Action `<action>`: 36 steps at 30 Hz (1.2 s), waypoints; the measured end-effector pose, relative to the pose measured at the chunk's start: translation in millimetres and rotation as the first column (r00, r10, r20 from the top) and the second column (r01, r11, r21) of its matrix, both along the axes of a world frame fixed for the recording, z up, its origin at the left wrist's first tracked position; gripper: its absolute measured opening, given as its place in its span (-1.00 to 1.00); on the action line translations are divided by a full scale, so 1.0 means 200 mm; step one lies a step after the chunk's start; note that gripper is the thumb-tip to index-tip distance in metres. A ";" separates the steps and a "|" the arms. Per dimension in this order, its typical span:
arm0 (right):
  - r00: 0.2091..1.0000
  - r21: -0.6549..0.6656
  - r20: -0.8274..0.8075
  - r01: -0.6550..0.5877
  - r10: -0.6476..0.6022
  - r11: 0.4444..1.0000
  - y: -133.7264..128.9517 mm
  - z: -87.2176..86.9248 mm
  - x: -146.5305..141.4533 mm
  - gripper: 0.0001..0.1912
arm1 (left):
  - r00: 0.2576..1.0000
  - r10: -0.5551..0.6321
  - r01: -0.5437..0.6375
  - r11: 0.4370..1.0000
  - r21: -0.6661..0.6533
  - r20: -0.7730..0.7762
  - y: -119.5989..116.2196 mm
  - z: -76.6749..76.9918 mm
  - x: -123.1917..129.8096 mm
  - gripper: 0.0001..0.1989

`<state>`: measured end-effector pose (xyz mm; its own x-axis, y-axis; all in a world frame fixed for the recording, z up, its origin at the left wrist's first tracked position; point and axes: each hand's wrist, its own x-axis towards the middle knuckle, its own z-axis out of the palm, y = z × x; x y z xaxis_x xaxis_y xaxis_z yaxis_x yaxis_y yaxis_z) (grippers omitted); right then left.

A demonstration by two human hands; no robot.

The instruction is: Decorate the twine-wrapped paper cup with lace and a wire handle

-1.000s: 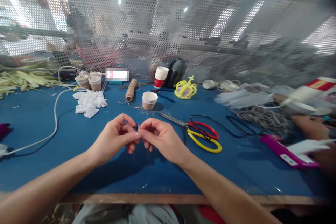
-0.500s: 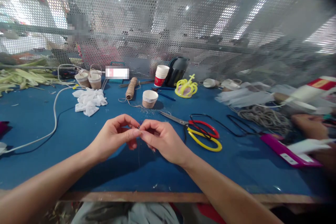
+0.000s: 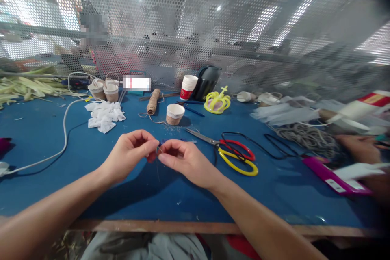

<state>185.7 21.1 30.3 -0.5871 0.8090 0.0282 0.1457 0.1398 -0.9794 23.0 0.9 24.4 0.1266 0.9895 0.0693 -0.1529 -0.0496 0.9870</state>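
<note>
My left hand (image 3: 132, 154) is closed in a pinch, thumb against forefinger, over the middle of the blue table. Close beside it, my right hand (image 3: 187, 160) pinches too, its fingertips just apart from the left ones. A fine thread (image 3: 157, 170) runs between the fingertips and hangs below them; whether a needle is with it is too small to tell. Just beyond the hands stands a small paper cup with white lace round its rim (image 3: 174, 117). To the right of my right hand lie scissors (image 3: 224, 146) with one red and one yellow handle.
A twine roll (image 3: 153, 101), stacked paper cups (image 3: 188, 89), a dark jug (image 3: 207, 83) and a yellow crown-like piece (image 3: 217, 103) stand behind. White lace (image 3: 105, 115) and a cable (image 3: 64, 130) lie left. A purple glue gun-like tool (image 3: 332, 178) and another person's hand (image 3: 355, 148) are right.
My fingertips have drawn slightly apart, the left hand shifting a little left, and the thin strand between them now shows. The view has shifted slightly.
</note>
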 end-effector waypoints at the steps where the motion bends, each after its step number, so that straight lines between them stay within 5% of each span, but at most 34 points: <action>1: 1.000 -0.052 -0.021 -0.010 0.009 0.999 0.01 -0.01 0.01 -0.80 | 0.999 0.011 -0.011 1.000 -0.006 0.053 0.01 0.00 -0.01 -0.83; 4: 0.986 -0.269 -0.156 -0.106 0.066 0.957 0.04 -0.03 0.02 -0.62 | 0.978 0.012 -0.004 0.999 -0.039 0.210 0.03 0.00 -0.03 -0.84; 7: 0.940 -0.467 -0.292 -0.301 0.176 0.831 0.05 -0.05 0.02 -0.49 | 0.958 0.000 0.019 0.998 -0.062 0.288 0.03 0.00 -0.04 -0.85; 11: 0.895 -0.544 -0.358 -0.431 0.266 0.720 0.04 -0.07 0.01 -0.49 | 0.948 0.006 0.018 0.997 -0.071 0.317 0.03 -0.01 -0.03 -0.86; 21: 0.906 -0.571 -0.390 -0.379 0.165 0.728 0.03 -0.10 0.00 -0.70 | 0.929 0.095 -0.104 0.995 0.005 0.357 0.05 0.00 -0.03 -0.83; 36: 0.948 -0.592 -0.319 -0.196 -0.004 0.782 0.01 -0.09 -0.03 -0.73 | 0.920 0.147 -0.155 0.988 -0.006 0.364 0.05 -0.01 -0.02 -0.85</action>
<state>180.6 24.0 12.0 -0.7076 0.6526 -0.2709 -0.1361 -0.5021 -0.8541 19.8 10.0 23.0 -0.0619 0.9926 0.1045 -0.4888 -0.1214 0.8639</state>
